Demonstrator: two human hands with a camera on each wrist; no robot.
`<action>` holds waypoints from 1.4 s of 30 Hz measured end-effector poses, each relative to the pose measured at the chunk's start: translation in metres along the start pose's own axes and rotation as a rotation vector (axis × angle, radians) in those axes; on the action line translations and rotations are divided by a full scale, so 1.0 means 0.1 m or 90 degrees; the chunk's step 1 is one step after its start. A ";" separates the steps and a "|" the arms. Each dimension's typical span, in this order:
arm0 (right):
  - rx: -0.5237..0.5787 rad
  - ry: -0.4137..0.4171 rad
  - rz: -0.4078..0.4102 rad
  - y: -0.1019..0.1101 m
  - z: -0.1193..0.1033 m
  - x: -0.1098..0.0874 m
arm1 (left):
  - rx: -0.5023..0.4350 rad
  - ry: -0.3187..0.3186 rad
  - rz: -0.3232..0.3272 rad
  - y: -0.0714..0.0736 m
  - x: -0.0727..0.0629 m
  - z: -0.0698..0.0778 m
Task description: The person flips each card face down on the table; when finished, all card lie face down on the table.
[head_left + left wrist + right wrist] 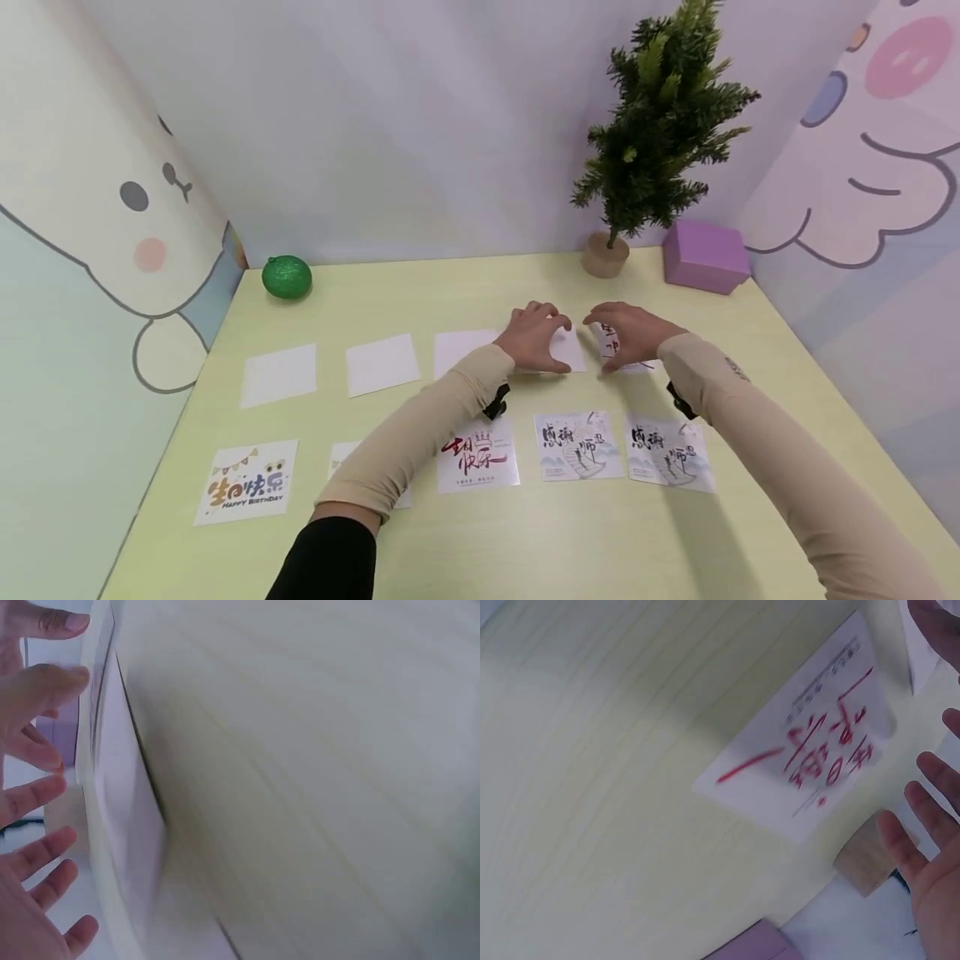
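Observation:
My left hand (534, 337) is held above a blank white card (573, 350) in the back row, thumb and fingers spread in a loose curve. Beside it, my right hand (630, 333) hovers over a card with red brush characters (802, 742), which lies flat. The two hands face each other with a gap between them, and neither holds anything. In the right wrist view the fingers stand apart from the red-lettered card. The blank card (127, 787) shows face-on to the table in the left wrist view, partly hidden by the hand in the head view.
More blank cards (382, 365) lie to the left. In front are a birthday card (246, 483), a red-lettered card (477, 457) and two thank-you cards (577, 447). A green lime-like object (287, 277), a small potted tree (660, 125) and a purple box (705, 257) stand at the back.

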State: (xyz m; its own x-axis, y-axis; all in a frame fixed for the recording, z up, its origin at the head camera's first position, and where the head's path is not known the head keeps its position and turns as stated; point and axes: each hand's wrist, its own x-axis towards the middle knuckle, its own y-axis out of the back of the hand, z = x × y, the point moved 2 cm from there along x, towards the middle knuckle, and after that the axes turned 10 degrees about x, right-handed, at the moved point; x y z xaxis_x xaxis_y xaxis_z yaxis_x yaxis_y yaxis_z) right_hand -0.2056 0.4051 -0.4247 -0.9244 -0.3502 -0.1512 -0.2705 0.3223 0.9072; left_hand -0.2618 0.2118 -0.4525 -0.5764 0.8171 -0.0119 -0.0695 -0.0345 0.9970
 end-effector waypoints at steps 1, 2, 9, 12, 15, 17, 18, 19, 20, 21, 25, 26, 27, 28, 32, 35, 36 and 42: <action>-0.008 -0.008 -0.001 0.02 0.05 -0.04 | 0.013 -0.001 -0.002 0.01 0.04 0.05; -0.014 -0.019 -0.004 0.04 0.10 -0.07 | 0.025 -0.001 -0.007 0.01 0.09 0.11; 0.011 -0.119 -0.017 0.05 0.30 -0.20 | 0.099 0.014 -0.053 0.02 0.34 0.45; 0.022 -0.148 -0.032 0.01 0.31 -0.17 | 0.093 0.029 -0.067 0.02 0.38 0.50; 0.025 -0.158 -0.040 -0.01 0.31 -0.15 | 0.064 0.040 -0.075 0.02 0.42 0.53; 0.028 -0.149 -0.039 -0.01 0.30 -0.15 | 0.041 0.046 -0.079 0.01 0.46 0.55; 0.027 -0.145 -0.038 -0.01 0.30 -0.15 | 0.031 0.049 -0.081 0.00 0.47 0.56; 0.027 -0.141 -0.036 -0.02 0.31 -0.15 | 0.023 0.051 -0.081 0.00 0.49 0.57; 0.024 -0.136 -0.033 -0.02 0.31 -0.14 | 0.019 0.053 -0.083 -0.01 0.50 0.57; 0.019 -0.131 -0.031 -0.03 0.31 -0.13 | 0.017 0.056 -0.083 -0.02 0.52 0.58; -0.001 -0.134 -0.030 -0.04 0.33 -0.12 | 0.012 0.063 -0.086 -0.05 0.57 0.62; -0.007 -0.133 -0.030 -0.04 0.34 -0.12 | 0.011 0.062 -0.086 -0.05 0.58 0.63; -0.012 -0.134 -0.031 -0.04 0.34 -0.12 | 0.009 0.059 -0.085 -0.05 0.58 0.64; -0.015 -0.134 -0.032 -0.03 0.35 -0.13 | 0.008 0.055 -0.083 -0.04 0.58 0.65; 0.000 -0.131 -0.027 -0.02 0.39 -0.15 | 0.001 0.039 -0.072 -0.01 0.57 0.69; 0.023 -0.127 -0.020 -0.01 0.39 -0.17 | 0.011 0.033 -0.069 -0.01 0.57 0.70; 0.027 -0.124 -0.018 -0.01 0.39 -0.18 | 0.018 0.031 -0.069 -0.02 0.58 0.70; 0.007 -0.109 -0.005 0.04 0.33 -0.28 | 0.052 0.007 -0.064 -0.05 0.65 0.72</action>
State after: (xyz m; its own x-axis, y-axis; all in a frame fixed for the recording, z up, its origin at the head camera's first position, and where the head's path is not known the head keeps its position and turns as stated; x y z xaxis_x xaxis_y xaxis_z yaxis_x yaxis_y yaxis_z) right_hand -0.1897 0.4449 -0.4296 -0.9542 -0.1977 -0.2245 -0.2804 0.3298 0.9015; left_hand -0.2406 0.3069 -0.4525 -0.5791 0.8075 -0.1124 -0.0605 0.0949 0.9936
